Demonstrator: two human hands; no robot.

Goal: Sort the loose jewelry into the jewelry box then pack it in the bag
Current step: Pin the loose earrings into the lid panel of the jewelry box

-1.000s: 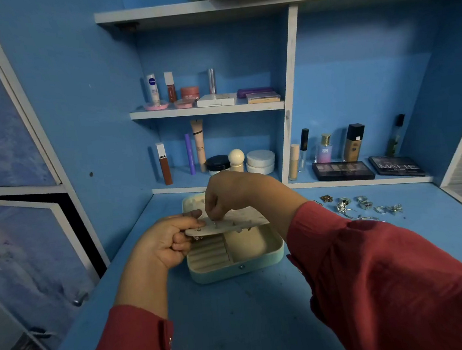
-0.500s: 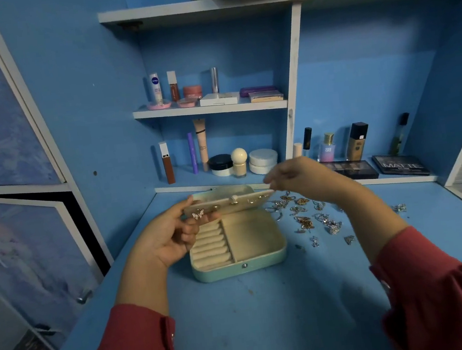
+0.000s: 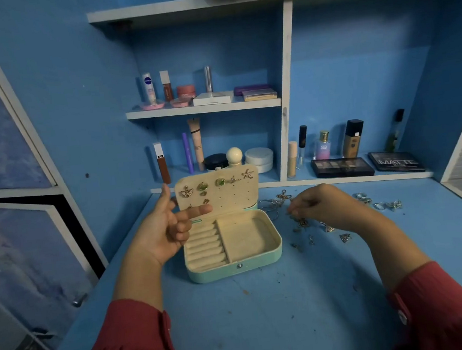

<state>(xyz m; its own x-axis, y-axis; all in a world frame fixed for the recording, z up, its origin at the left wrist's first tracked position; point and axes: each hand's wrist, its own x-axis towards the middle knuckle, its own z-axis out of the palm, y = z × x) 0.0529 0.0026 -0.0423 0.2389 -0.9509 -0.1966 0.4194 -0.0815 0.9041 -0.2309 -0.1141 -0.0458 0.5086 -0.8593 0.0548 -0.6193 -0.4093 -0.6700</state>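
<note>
Left hand [image 3: 169, 227] props the earring panel [image 3: 217, 190] upright with index finger straight across it, other fingers loosely curled, gripping nothing. Mint jewelry box [image 3: 234, 268] lies open at centre. Right hand [image 3: 315, 205] pinches among loose jewelry [image 3: 326, 226]; cannot tell whether anything is held. Better to lift one piece only, gently.

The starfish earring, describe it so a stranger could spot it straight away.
Find the open mint jewelry box on the blue table. On its raised cream earring panel, look to the top right corner. The starfish earring is the only five-armed one, right of the green studs.
</note>
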